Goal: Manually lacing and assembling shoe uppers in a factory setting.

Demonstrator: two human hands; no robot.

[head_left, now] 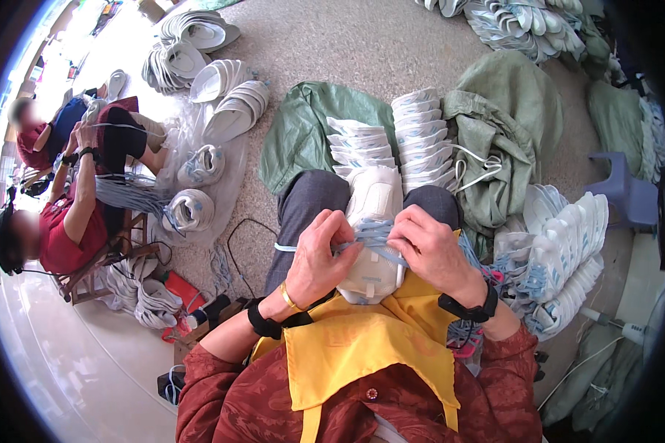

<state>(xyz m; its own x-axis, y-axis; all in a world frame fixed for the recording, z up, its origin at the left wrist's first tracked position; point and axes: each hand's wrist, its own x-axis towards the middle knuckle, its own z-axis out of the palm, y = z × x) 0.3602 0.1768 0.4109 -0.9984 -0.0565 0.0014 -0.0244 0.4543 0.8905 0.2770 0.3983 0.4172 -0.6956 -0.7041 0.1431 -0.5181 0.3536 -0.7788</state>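
A white shoe (375,193) rests on my lap between my knees, its toe pointing away from me. A light blue shoelace (374,232) crosses the shoe's upper in several rows. On the shoe's left side, my left hand (321,255) is closed with its fingertips pinching the lace, and a loose length shows beyond the hand over my left thigh. My right hand (430,247) pinches the lace at the right edge of the eyelets, fingers bent together. A yellow apron (369,343) lies under the shoe's heel.
Stacked white shoe parts (423,140) stand past my knees, beside green sacks (506,111). More white shoes (561,244) are piled at right near a blue plastic stool (628,188). At left, co-workers in red sit by a plastic sheet (225,181) holding shoes. A black cord (233,244) lies on the floor.
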